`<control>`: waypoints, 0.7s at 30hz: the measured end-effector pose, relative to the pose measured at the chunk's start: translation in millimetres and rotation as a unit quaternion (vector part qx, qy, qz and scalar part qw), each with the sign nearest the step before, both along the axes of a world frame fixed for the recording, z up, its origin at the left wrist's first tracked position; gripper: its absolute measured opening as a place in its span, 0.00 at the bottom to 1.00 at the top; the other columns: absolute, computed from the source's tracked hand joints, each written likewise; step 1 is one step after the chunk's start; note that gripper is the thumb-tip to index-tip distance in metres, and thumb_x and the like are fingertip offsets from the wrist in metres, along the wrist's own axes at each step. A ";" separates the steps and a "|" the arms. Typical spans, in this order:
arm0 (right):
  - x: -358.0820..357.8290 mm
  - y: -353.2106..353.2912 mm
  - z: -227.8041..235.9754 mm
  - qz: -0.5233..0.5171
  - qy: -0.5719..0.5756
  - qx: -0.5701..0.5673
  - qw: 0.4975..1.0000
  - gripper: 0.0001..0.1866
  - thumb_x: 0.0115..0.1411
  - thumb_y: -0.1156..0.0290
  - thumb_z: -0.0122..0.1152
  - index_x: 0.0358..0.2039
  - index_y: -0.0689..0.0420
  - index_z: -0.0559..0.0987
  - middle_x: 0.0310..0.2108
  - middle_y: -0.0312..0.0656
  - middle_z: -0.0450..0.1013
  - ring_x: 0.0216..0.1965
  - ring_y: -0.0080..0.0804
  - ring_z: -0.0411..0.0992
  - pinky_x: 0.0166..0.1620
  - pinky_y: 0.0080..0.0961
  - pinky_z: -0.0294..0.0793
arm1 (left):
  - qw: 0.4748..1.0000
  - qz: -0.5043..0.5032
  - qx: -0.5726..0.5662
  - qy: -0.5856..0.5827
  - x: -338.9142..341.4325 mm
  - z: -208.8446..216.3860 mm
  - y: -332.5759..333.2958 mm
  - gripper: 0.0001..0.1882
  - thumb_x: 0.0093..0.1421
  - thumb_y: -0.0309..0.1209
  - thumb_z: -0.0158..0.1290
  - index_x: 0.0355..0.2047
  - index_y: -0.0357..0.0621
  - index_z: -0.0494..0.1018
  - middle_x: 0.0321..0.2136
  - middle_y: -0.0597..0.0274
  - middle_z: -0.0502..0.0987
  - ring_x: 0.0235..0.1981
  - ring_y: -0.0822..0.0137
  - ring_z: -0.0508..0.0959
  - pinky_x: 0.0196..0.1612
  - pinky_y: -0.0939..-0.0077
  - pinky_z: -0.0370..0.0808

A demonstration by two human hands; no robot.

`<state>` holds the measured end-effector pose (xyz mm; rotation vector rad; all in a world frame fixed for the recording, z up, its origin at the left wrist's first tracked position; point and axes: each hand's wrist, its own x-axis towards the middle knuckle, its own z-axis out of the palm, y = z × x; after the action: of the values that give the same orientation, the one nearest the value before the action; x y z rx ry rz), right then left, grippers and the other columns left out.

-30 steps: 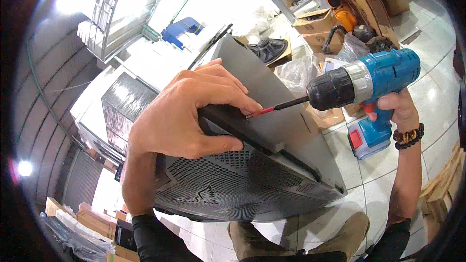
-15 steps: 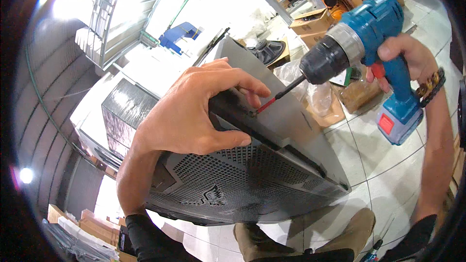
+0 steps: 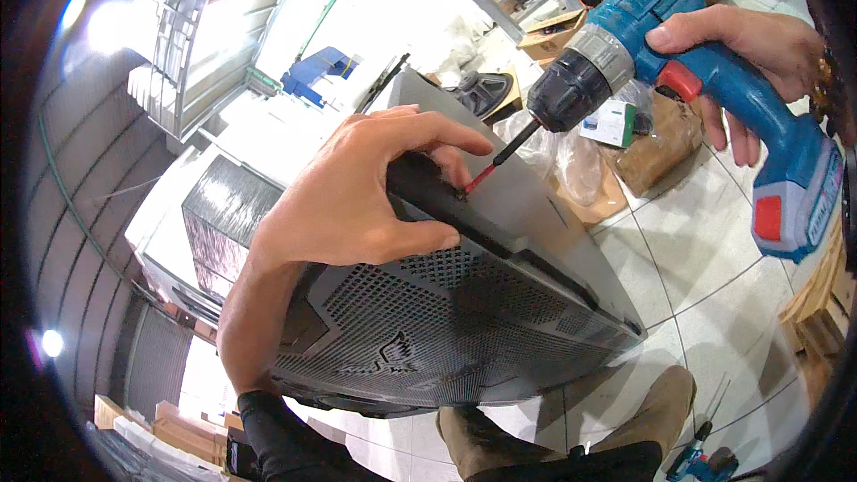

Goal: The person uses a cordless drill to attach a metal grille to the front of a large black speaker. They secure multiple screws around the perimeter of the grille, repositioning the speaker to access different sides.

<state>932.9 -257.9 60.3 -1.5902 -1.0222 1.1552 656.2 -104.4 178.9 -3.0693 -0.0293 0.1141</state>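
A large grey speaker cabinet [image 3: 571,250] stands tilted in front of me, its dark perforated grille [image 3: 402,303] facing my body. My left hand [image 3: 339,192] curls over the black upper edge of the cabinet, thumb on the grille side and fingers on the far side. In my right hand [image 3: 763,49] is a blue cordless drill [image 3: 644,7]. The thumb lies on its body, the red trigger shows uncovered, and some fingers hang loose below the handle. From the black chuck, a red-tipped driver bit [image 3: 480,180] reaches the edge between my left fingers and thumb. Any screw there is too small to make out.
Behind the cabinet lie a bare speaker cone [image 3: 482,94], a clear plastic bag [image 3: 580,170] and a small white-and-green box [image 3: 609,123]. Another drill [image 3: 701,462] rests on the tiled floor by my feet. Wooden slats [image 3: 817,312] stand at right, a black wrapped box [image 3: 228,205] at left.
My right hand has moved up and right, swinging the drill's battery end outward; its fingers have loosened off the trigger. The bit tip stays at the edge. My left hand has barely moved.
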 end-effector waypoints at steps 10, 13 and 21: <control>-13.1 8.0 -34.5 -0.039 -0.006 0.231 0.972 0.18 0.48 0.57 0.67 0.31 0.57 0.75 0.23 0.37 0.72 0.17 0.21 0.69 0.21 0.18 0.70 | 0.991 0.052 -0.119 0.008 -5.0 1.8 8.5 0.32 0.40 0.26 0.56 0.50 0.36 0.70 0.33 0.57 0.79 0.36 0.69 0.77 0.43 0.76 0.74; -11.0 13.8 -35.1 -0.069 -0.038 0.232 0.970 0.20 0.42 0.64 0.69 0.34 0.58 0.75 0.23 0.37 0.72 0.16 0.22 0.68 0.21 0.20 0.69 | 0.994 0.038 -0.093 0.043 1.4 7.9 4.7 0.34 0.39 0.27 0.56 0.52 0.36 0.69 0.34 0.56 0.79 0.37 0.68 0.78 0.45 0.76 0.74; -26.5 30.0 -46.0 -0.233 -0.262 0.326 0.878 0.19 0.39 0.60 0.70 0.30 0.56 0.77 0.23 0.33 0.70 0.22 0.19 0.66 0.24 0.17 0.64 | 0.995 -0.011 -0.094 0.028 3.3 2.6 11.2 0.28 0.43 0.28 0.53 0.48 0.33 0.72 0.33 0.53 0.80 0.34 0.67 0.79 0.42 0.75 0.76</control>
<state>906.4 -227.9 14.3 -1.4747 -1.1166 0.0050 659.5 -93.2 181.4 -3.2507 0.0199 0.2129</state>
